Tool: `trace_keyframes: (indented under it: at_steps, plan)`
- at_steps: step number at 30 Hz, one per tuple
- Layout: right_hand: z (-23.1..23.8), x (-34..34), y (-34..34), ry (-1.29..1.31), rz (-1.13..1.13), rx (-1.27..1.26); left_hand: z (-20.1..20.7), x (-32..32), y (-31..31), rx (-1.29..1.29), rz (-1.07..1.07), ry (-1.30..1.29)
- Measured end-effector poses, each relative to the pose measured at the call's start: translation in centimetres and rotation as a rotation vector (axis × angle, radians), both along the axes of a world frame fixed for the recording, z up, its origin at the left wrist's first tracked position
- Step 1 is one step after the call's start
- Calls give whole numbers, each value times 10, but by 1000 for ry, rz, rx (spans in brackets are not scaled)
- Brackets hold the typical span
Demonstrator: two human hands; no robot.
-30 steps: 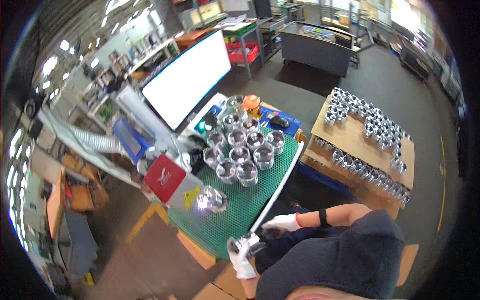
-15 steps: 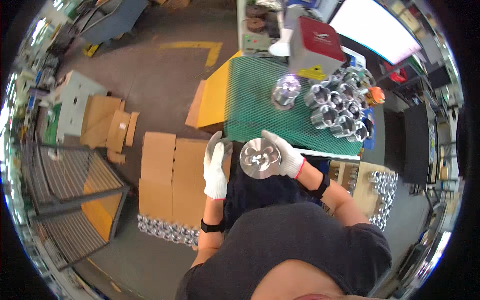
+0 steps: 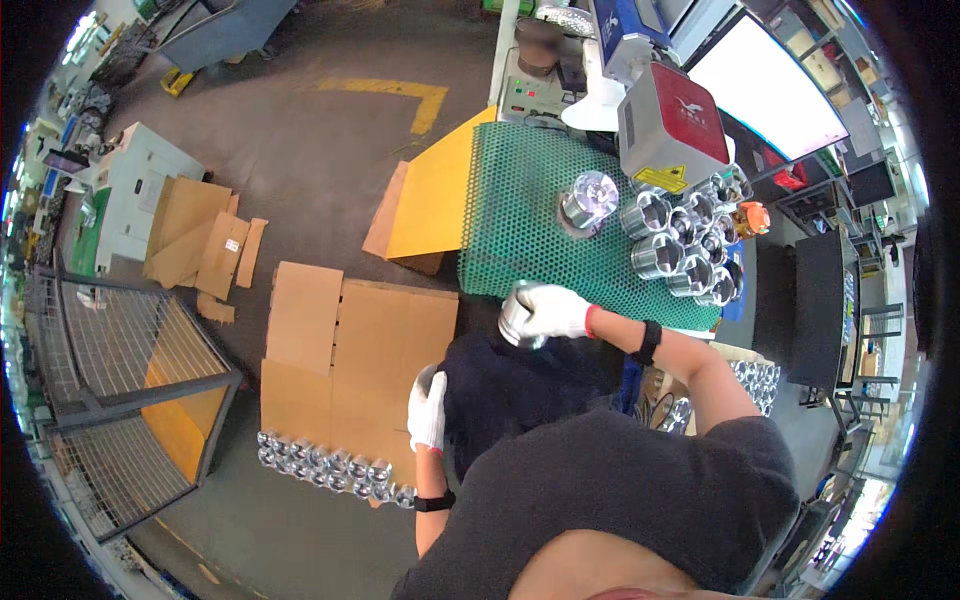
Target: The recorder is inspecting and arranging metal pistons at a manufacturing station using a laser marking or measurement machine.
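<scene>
My right hand point(image 3: 558, 312), in a white glove with a red cuff, is wrapped round a shiny metal cup-like cylinder point(image 3: 513, 320). The cylinder is tipped on its side above my lap, just off the front edge of the green mesh mat point(image 3: 520, 240). Lower down to the left, my gloved left hand point(image 3: 427, 408) is closed at the edge of a dark cloth point(image 3: 500, 390) over my lap; its fingertips are partly hidden. Another bright metal cylinder point(image 3: 590, 200) stands on the mat beside a machine head with a red top point(image 3: 675, 125).
Several metal cylinders point(image 3: 658, 257) are grouped on the mat's right side, near an orange object point(image 3: 752, 219). A cardboard-covered surface point(image 3: 385, 350) lies to my left, with rows of metal parts point(image 3: 325, 470) along its near edge. Wire-mesh racks point(image 3: 130, 340) stand farther left.
My right hand has turned the cylinder from facing up onto its side. My left hand has moved down, away from the cylinder, to the dark cloth.
</scene>
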State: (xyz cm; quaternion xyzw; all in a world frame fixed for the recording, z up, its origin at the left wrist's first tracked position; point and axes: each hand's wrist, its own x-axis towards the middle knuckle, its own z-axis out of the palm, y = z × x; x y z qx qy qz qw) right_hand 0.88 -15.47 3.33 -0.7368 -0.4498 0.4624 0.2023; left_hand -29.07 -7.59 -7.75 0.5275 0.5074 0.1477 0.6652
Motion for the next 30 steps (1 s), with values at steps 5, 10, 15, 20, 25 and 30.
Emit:
trace_keyframes:
  at_steps: [5, 10, 15, 20, 25, 30]
  plan:
    - [-36, 75, 66, -763, -6, 244, 18, 33, -2, -12, 10, 52]
    - [-63, 165, 131, -1032, -219, 266, 34, 73, 5, -22, 27, 70]
    - [-69, 184, 121, -1249, -251, 350, 31, 116, 12, -34, -32, 114]
    - [-41, 90, 24, -739, 10, 484, 36, 179, 19, 47, -319, 179]
    - [-23, 93, -110, -499, 1, 62, 59, 223, 29, 212, -638, 195]
    - [20, 155, -162, -1090, -442, 86, 54, 221, 35, 331, -802, 181]
